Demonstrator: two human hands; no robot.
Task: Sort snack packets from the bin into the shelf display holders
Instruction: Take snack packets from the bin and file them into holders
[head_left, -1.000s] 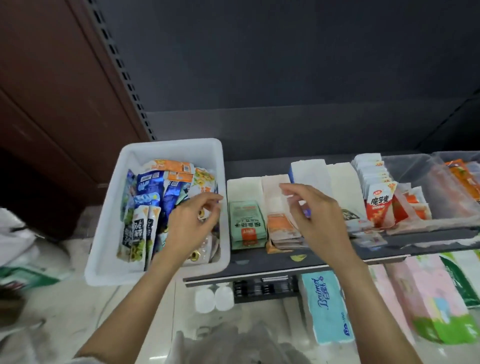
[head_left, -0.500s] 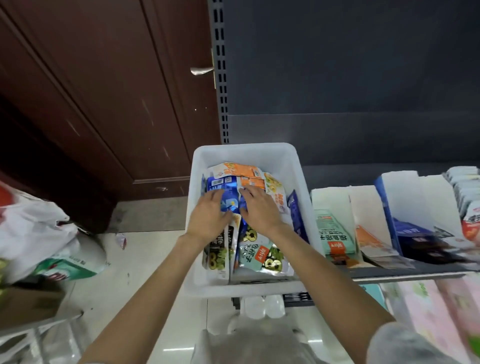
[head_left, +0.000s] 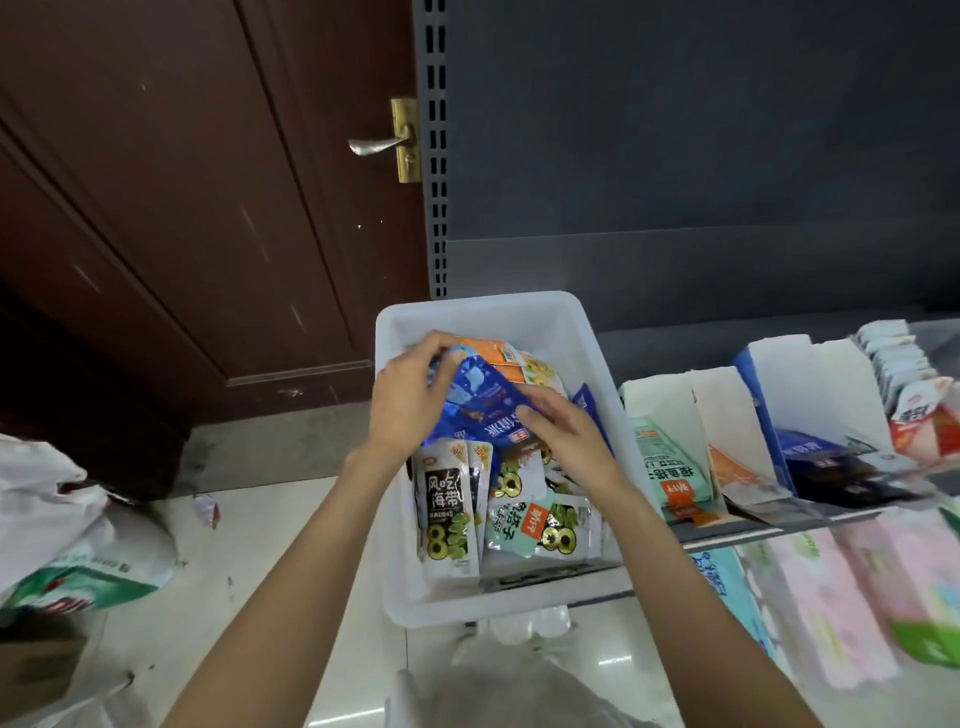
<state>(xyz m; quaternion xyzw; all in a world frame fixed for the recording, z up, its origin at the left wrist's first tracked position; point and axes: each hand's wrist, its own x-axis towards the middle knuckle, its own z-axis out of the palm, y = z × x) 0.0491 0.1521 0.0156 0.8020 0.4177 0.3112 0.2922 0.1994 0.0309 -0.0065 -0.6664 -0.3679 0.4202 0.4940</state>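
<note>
Both hands are in the white bin (head_left: 582, 343), the left hand (head_left: 410, 395) and right hand (head_left: 563, 431) each gripping the blue packet (head_left: 485, 392).

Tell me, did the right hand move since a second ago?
Yes. The right hand was over the cardboard shelf display holders then; now it is left of them, inside the white plastic bin, on the shiny blue snack packets.

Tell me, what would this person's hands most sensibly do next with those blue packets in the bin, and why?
Probably lift the blue packets out of the white bin and carry them right to the blue-sided holder. Both the left hand and right hand already grip them, and that holder contains similar dark blue packets.
</note>
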